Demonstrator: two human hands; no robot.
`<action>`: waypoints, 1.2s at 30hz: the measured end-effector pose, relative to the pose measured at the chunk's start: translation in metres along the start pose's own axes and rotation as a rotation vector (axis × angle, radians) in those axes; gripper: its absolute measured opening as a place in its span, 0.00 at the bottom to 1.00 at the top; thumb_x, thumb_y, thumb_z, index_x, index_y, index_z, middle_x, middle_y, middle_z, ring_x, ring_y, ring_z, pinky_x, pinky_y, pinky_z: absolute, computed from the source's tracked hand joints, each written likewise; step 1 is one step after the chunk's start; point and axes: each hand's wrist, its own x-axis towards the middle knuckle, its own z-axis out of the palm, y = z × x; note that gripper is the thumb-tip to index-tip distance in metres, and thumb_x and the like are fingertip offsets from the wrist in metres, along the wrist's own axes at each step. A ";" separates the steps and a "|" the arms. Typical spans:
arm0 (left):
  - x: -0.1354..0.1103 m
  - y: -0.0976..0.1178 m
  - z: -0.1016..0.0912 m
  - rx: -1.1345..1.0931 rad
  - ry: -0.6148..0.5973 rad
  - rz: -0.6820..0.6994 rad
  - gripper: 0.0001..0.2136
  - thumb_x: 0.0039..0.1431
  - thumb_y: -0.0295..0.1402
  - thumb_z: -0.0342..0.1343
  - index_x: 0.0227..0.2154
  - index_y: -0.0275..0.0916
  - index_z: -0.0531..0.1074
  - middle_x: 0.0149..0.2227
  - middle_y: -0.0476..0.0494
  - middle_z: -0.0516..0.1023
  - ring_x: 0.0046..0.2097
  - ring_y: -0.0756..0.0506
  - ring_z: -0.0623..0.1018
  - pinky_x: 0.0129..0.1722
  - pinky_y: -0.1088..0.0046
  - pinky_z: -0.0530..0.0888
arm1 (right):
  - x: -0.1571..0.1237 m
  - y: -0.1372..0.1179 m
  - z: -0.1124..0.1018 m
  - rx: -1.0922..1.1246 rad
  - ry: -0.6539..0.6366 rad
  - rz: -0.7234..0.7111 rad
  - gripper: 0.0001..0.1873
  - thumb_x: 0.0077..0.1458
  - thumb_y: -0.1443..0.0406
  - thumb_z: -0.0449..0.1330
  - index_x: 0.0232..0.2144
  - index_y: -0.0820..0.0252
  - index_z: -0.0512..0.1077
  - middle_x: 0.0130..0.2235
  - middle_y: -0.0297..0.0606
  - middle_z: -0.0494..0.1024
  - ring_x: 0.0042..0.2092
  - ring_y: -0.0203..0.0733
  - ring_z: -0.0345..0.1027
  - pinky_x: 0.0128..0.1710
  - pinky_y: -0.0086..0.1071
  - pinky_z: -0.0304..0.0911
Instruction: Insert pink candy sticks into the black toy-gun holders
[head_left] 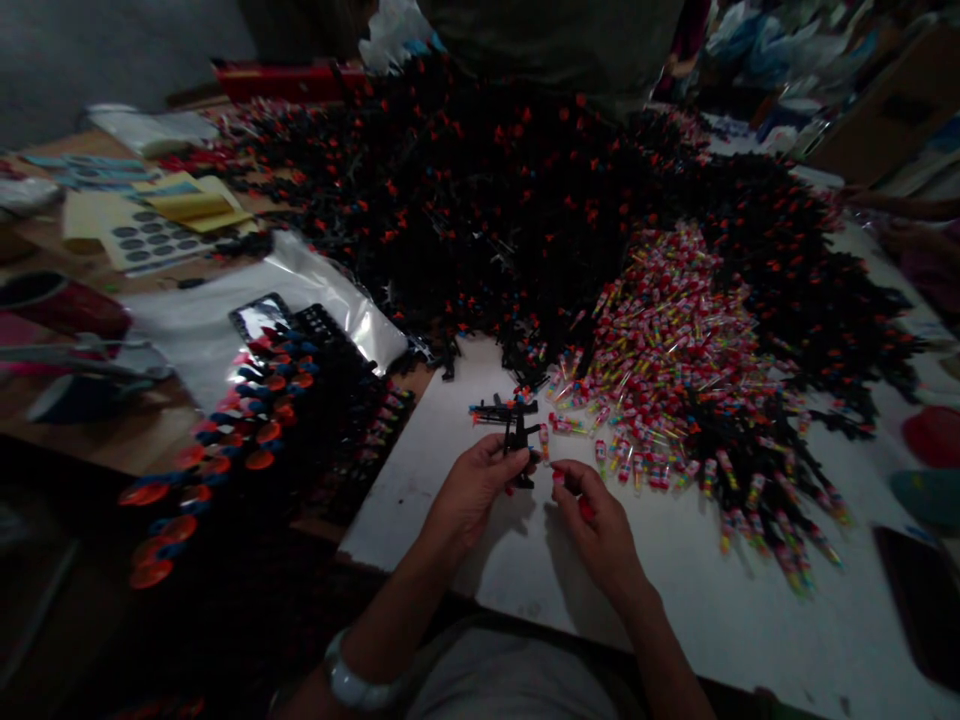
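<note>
My left hand (480,485) is closed around a small black toy gun (517,440), held upright over the white table (675,600). My right hand (592,515) sits just right of it, fingers pinched on a small red piece (585,510). Another black toy gun (499,408) lies on the table just beyond my hands. A heap of small colourful candy tubes (675,350) spreads to the right. A huge pile of black toy guns with orange tips (487,200) fills the table behind.
On the left lie rows of packed toys with orange and blue suction discs (247,420), a clear plastic bag (330,290), a phone (259,318) and sticker sheets (150,235). Another person (555,40) stands at the far side. A dark object (919,600) lies at the right edge.
</note>
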 end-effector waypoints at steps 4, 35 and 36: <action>-0.003 -0.011 0.010 -0.019 0.005 0.063 0.15 0.45 0.32 0.65 0.38 0.36 0.73 0.32 0.47 0.78 0.31 0.52 0.74 0.32 0.78 0.68 | -0.006 0.005 0.002 0.038 0.031 0.053 0.13 0.59 0.57 0.55 0.41 0.59 0.69 0.36 0.36 0.75 0.36 0.37 0.69 0.36 0.28 0.65; -0.007 -0.025 0.028 -0.078 0.194 0.138 0.14 0.43 0.32 0.66 0.30 0.35 0.68 0.27 0.50 0.77 0.27 0.50 0.76 0.28 0.75 0.73 | -0.007 0.015 0.003 0.011 0.145 -0.071 0.07 0.57 0.61 0.57 0.35 0.58 0.69 0.32 0.35 0.72 0.34 0.37 0.66 0.35 0.29 0.64; -0.007 -0.025 0.028 -0.073 0.196 0.141 0.14 0.43 0.32 0.66 0.30 0.35 0.68 0.27 0.50 0.77 0.27 0.50 0.76 0.28 0.75 0.73 | -0.007 0.014 0.002 0.041 0.134 -0.035 0.07 0.56 0.60 0.57 0.35 0.58 0.69 0.32 0.34 0.72 0.33 0.36 0.66 0.33 0.28 0.64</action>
